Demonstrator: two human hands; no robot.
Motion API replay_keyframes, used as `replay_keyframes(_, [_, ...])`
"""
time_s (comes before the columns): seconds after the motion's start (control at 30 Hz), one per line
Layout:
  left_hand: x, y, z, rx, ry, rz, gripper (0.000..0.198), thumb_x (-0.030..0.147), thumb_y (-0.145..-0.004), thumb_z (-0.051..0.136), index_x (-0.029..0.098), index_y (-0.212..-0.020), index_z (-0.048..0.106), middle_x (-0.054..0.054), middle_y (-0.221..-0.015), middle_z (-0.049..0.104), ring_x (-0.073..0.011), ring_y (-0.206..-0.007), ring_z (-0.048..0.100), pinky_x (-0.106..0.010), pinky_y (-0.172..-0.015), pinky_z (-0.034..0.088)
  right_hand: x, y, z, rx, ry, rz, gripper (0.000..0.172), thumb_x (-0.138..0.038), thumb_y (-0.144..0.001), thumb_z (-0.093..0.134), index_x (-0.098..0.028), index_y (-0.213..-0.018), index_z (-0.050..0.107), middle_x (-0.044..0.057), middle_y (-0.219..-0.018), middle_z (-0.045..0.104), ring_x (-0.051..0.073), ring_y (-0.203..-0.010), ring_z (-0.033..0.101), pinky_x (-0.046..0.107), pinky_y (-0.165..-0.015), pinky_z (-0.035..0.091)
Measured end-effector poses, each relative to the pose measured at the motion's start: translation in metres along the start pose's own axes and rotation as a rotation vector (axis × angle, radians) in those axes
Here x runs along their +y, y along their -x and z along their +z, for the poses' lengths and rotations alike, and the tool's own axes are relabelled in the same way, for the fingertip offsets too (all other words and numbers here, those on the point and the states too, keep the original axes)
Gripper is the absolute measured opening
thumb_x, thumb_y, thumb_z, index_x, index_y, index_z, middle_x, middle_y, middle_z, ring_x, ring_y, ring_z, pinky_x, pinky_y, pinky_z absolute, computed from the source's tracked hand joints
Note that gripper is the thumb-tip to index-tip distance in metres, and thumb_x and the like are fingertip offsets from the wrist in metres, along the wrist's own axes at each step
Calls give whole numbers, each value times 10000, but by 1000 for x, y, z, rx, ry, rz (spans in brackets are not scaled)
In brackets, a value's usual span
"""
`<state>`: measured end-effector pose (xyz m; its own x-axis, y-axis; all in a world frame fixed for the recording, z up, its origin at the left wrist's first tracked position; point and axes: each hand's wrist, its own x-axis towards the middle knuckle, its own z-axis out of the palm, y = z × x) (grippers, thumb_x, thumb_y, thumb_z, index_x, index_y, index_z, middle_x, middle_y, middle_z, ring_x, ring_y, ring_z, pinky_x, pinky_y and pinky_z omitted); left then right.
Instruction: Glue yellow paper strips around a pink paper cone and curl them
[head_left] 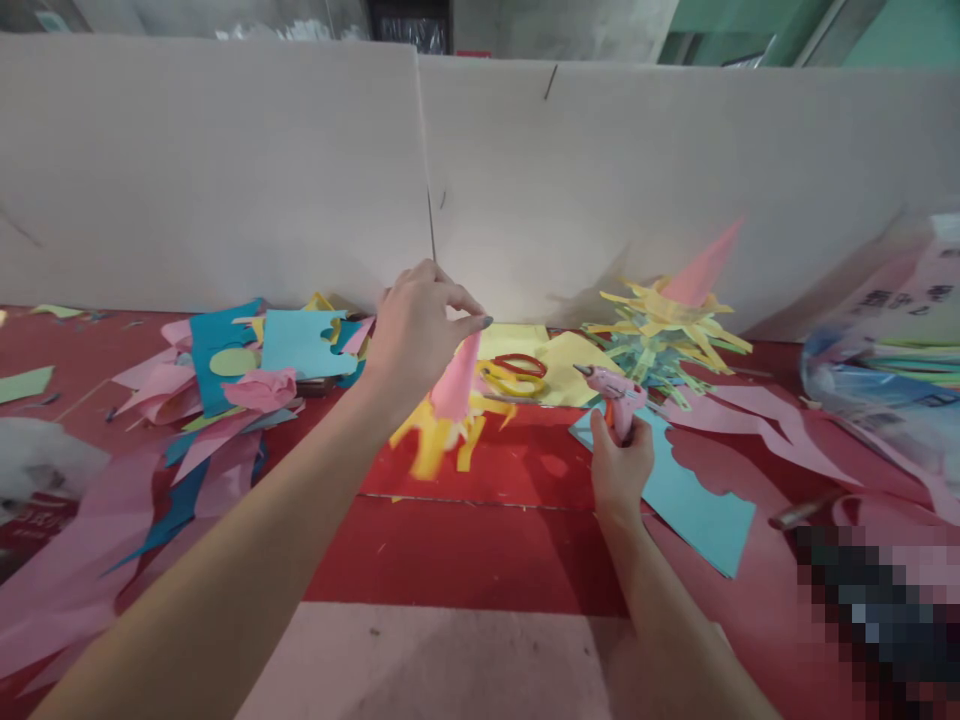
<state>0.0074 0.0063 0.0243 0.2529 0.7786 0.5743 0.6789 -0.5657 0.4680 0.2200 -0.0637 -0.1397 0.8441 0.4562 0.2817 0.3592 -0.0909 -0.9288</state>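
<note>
Over the red tabletop (465,560), a pink cone (454,385), yellow-fringed below.

Dim, flat light with soft shadows and motion-blurred yellow strips (429,448)

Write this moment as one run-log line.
Left hand: pinching pink cone by its tip | right hand: holding pink glue gun | yellow fringe: around cone's base
</note>
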Motion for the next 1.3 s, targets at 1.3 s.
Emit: replay_keyframes(1.3, [8, -2, -3, 30, 164, -54, 64, 270, -753, 617, 222, -723, 645, -21, -879, 608, -182, -867, 568, -347, -869, 414, -1, 1, 0, -3, -8, -11, 322, -453, -683, 626, -170, -789, 517, -60, -639, 408, 113, -602, 362, 259, -602, 328])
